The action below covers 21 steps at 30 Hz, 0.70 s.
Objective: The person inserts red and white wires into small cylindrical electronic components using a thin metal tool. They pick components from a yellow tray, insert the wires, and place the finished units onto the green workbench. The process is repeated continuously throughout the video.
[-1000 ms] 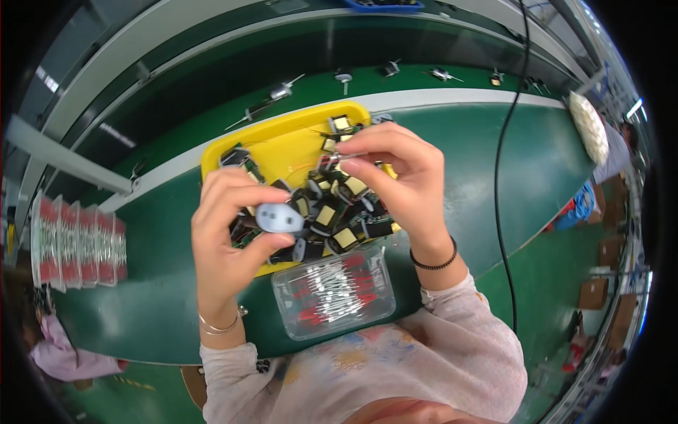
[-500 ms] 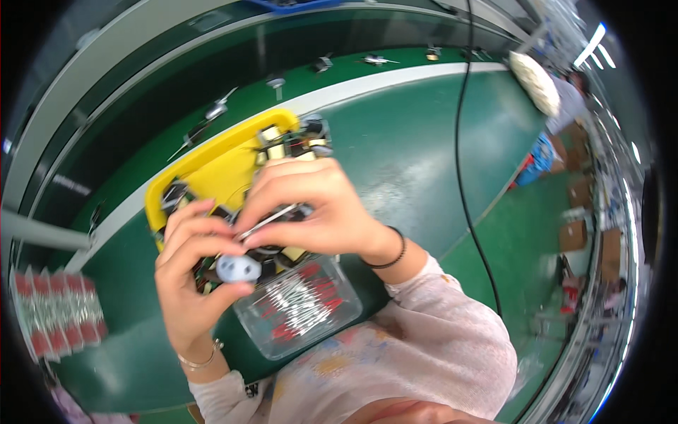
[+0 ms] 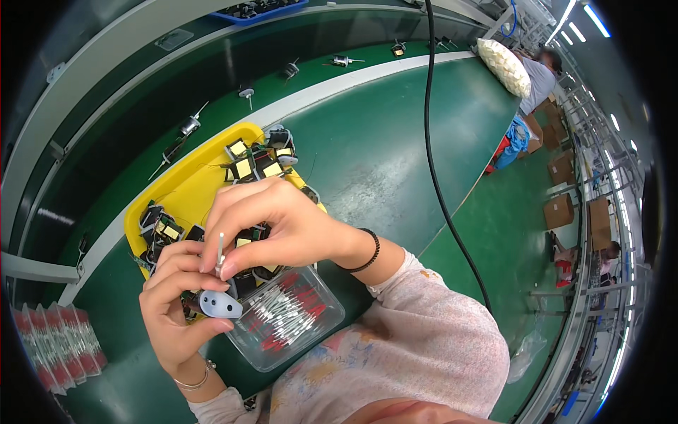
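Two hands are closed on parts: the left hand (image 3: 171, 305) grips a grey plastic piece (image 3: 220, 305) between thumb and fingers, just beside the clear box (image 3: 267, 360), its far side hidden; the right hand (image 3: 274, 225) pinches a thin metal rod (image 3: 221, 247), whose lower end is obscured. Contact between them cannot be confirmed. Both hands block part of the yellow tray (image 3: 185, 187). A black cable (image 3: 429, 120) crosses the bench (image 3: 374, 169); stacked boxes (image 3: 60, 346) at left appear blurred.

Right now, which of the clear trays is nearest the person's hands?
The single open tray of red and silver pieces, lying between the right hand and the person's shirt. The other clear trays sit grouped at the far left.
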Each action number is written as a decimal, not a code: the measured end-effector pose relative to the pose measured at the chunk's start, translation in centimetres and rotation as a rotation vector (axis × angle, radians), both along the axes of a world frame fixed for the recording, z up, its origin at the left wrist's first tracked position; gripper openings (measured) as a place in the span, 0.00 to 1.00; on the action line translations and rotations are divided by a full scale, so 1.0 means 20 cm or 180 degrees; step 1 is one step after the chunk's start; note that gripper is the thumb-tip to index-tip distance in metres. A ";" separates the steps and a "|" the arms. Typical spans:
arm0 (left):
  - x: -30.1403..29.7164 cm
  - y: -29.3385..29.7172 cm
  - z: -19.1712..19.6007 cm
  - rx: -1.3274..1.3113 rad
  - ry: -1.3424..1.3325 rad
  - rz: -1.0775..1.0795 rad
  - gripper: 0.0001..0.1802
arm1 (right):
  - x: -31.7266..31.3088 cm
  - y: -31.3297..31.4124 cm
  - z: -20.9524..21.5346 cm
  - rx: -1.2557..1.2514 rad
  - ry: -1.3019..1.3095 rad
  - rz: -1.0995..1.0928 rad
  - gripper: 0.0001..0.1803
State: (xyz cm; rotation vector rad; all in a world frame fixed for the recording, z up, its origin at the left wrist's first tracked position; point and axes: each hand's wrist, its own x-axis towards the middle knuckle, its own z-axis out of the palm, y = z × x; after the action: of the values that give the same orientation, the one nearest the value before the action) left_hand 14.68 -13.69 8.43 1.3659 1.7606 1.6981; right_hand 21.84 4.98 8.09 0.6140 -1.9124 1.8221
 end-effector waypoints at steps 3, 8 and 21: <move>-0.01 0.01 0.01 -0.0001 0.0138 -0.0077 0.22 | 0.01 0.04 0.04 -0.0067 0.0165 -0.0100 0.07; 0.00 0.05 -0.03 0.0319 0.0191 0.0500 0.19 | 0.07 0.08 0.02 -0.0925 0.0659 -0.0868 0.10; -0.01 0.05 -0.10 0.0959 0.0773 0.0739 0.22 | 0.11 -0.11 0.05 0.0160 0.0798 -0.1637 0.11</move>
State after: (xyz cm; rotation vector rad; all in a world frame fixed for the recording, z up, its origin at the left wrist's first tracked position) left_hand 14.54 -12.60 6.40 1.6044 1.9154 2.0657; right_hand 24.03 2.73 9.10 0.3063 -1.7471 1.3127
